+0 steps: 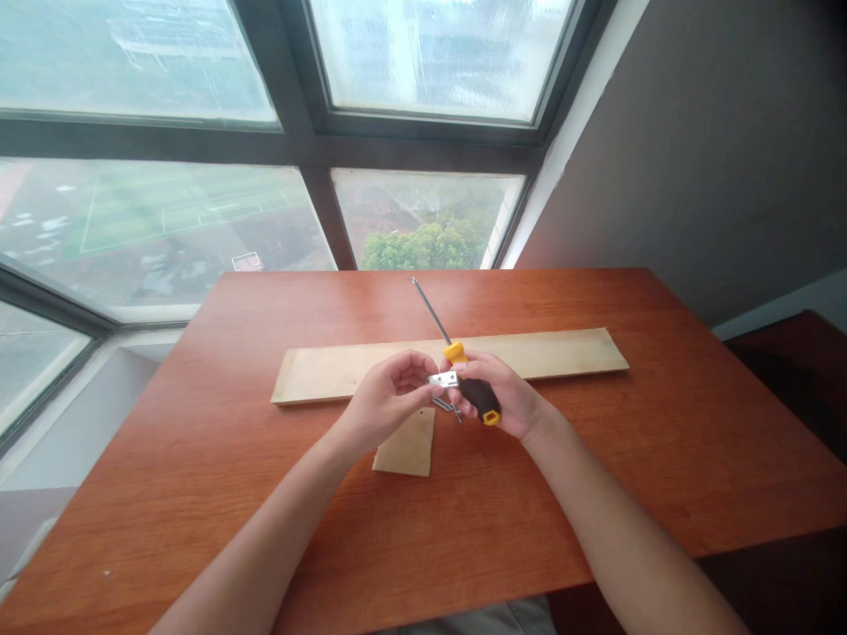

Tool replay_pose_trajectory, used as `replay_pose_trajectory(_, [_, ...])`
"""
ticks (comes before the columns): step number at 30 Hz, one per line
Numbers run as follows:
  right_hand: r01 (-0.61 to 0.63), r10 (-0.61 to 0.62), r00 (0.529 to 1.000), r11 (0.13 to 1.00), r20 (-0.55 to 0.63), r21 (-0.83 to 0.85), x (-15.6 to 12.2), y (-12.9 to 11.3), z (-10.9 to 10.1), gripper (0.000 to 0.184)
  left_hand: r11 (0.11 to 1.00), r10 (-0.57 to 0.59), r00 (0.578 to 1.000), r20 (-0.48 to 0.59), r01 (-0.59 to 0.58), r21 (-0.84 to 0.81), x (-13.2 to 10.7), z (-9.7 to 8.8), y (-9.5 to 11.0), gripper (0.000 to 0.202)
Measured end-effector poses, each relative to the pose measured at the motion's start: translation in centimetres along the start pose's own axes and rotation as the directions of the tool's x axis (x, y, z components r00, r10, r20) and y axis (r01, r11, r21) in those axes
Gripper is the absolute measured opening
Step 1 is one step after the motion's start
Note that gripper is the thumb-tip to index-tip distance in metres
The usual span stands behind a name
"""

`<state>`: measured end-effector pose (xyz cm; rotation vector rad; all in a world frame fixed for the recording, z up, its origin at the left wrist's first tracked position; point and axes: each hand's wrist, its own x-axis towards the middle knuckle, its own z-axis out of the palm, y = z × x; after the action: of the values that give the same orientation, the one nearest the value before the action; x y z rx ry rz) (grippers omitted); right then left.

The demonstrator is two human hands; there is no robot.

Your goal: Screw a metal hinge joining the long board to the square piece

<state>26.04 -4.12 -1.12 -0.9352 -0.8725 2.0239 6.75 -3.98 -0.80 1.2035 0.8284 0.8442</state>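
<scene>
My left hand [390, 388] pinches a small silver metal bracket with holes [445, 379] between thumb and fingers. My right hand [506, 388] is wrapped round a screwdriver [480, 397] with a black and yellow handle, its shaft pointing up and away to the left. The fingertips of both hands nearly meet at the bracket; whether the right ones touch it I cannot tell. Just below them show several thin metal screws [442, 405], partly hidden by the hands. A long pale wooden board [562, 353] lies behind the hands, and a short wooden piece [407, 445] lies under the left one.
The reddish-brown wooden table [198, 494] has its near edge close to my lap. Large windows in dark frames [423, 152] rise beyond its far side, and a grey wall [715, 168] stands to the right. Another dark wooden surface [794, 362] shows at the far right.
</scene>
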Motion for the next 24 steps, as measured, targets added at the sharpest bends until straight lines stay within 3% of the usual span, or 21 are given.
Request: replay_pose_trajectory(24, [0.047, -0.047, 0.999, 0.998, -0.008, -0.033, -0.12, 0.02, 0.57, 0.022, 0.999, 0.008, 1.0, 0.025, -0.007, -0.049, -0.05, -0.03, -0.11, 0.03])
